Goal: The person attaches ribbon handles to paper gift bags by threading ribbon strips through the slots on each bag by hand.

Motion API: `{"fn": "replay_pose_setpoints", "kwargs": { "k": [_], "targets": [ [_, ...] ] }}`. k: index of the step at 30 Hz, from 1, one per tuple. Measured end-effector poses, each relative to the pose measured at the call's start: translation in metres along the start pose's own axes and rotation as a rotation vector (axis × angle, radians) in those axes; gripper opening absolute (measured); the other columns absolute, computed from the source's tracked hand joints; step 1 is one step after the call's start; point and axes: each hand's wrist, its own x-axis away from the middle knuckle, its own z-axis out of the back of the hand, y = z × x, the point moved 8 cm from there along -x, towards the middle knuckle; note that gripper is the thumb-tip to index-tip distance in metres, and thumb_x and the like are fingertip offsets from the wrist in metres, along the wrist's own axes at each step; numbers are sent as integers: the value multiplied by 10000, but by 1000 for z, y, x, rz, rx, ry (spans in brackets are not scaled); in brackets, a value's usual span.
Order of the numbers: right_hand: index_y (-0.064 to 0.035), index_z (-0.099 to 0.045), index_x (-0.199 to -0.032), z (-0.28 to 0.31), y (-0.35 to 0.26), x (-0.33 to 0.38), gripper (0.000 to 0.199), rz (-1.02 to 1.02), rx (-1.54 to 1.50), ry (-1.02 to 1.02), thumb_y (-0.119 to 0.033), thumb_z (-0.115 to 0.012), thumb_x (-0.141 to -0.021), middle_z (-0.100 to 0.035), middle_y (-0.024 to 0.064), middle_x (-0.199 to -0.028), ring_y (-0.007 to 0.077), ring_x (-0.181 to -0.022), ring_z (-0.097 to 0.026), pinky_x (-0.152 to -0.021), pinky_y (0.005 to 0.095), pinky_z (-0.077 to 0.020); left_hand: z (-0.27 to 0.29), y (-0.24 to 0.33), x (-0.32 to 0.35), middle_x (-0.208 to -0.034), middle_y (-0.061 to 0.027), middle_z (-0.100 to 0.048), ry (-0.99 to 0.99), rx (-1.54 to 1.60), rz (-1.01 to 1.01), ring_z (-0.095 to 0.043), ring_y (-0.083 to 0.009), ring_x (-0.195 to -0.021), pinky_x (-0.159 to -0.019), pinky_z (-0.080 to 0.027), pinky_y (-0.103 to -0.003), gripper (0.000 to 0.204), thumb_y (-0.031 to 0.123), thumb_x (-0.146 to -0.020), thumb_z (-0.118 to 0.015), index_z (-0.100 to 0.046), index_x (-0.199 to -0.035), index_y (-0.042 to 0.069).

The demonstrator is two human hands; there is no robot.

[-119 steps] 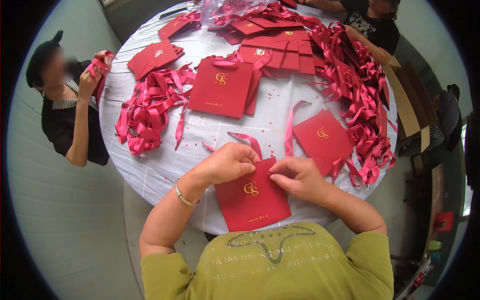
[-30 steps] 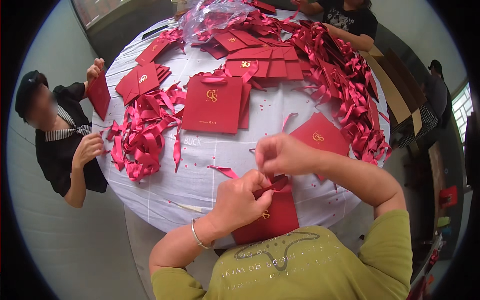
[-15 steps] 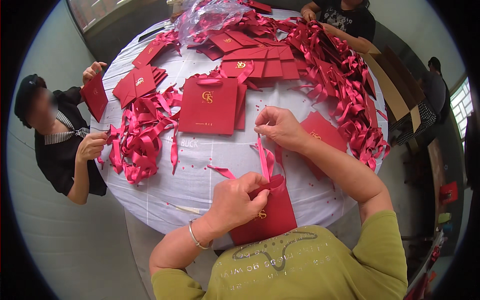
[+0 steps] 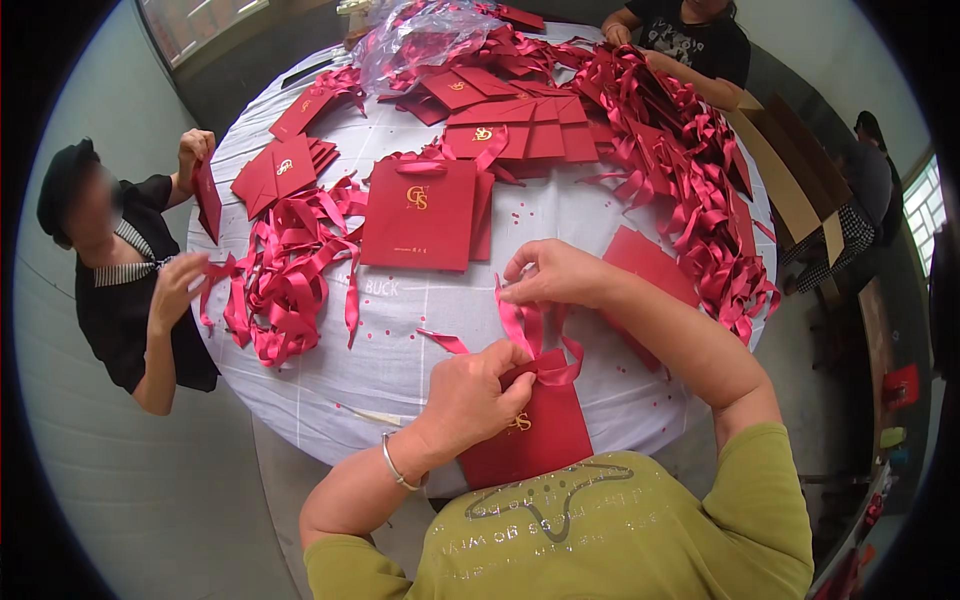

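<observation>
A red paper gift bag (image 4: 552, 432) with gold lettering leans against my front at the near table edge. My left hand (image 4: 468, 396) is closed in a pinch at its top left edge, where a pink ribbon (image 4: 522, 328) comes out. Above the bag, my right hand (image 4: 556, 274) pinches the raised end of that ribbon between thumb and fingertips. A ribbon loop (image 4: 562, 372) hangs over the bag's top right. Whether my left fingertips also grip ribbon is hidden. Another ribbon tail (image 4: 442, 341) lies on the cloth left of the bag.
On the round cloth-covered table (image 4: 345, 395) stand stacked red bags (image 4: 418, 215). Left of them lies a heap of pink ribbons (image 4: 290, 290); more ribboned bags (image 4: 680, 180) line the right. A co-worker (image 4: 125, 270) handles a bag at left; another (image 4: 700, 45) works far right, near a cardboard box (image 4: 795, 190).
My right hand has come down slightly toward the bag with the ribbon end. The ribbon loop now droops over the bag's top right. The left co-worker's bag has turned nearly edge-on.
</observation>
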Motion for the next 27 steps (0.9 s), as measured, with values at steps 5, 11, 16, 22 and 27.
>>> {"fn": "replay_pose_setpoints", "kwargs": {
  "k": [5,11,16,22,27],
  "targets": [
    [24,-583,-1048,3,11,-19,399,159,-208,98,-88,-810,-738,-649,60,-797,111,-675,-619,-600,250,-502,0,1,-2,-764,-120,-692,-26,-6,21,-684,-276,-672,-606,-531,-356,177,186,-793,-695,-666,-897,46],
    [24,-623,-979,8,-9,-18,378,309,191,289,-122,-833,-701,-642,58,-772,116,-705,-618,-618,261,-500,-1,0,-1,-750,-122,-690,-35,-14,27,-687,-269,-671,-613,-532,-354,173,185,-796,-694,-666,-894,46],
    [14,-674,-801,0,-16,-15,298,144,291,244,-247,-798,-728,-648,106,-770,176,-717,-637,-643,319,-509,-5,-6,-2,-745,-115,-688,-47,0,45,-673,-313,-676,-594,-517,-414,163,225,-805,-690,-653,-874,82],
    [16,-689,-752,-8,-25,-21,337,214,536,287,-316,-740,-724,-660,192,-842,345,-799,-651,-735,414,-520,-4,-3,-3,-745,-115,-687,-19,2,13,-672,-312,-680,-594,-514,-410,162,224,-807,-689,-650,-866,79],
    [13,-684,-742,-3,-15,-22,265,252,491,407,-250,-699,-764,-657,201,-864,341,-819,-653,-764,420,-519,-4,-3,-3,-748,-110,-692,-50,-7,41,-691,-241,-670,-606,-518,-331,164,168,-793,-698,-662,-897,46]
  ]
}}
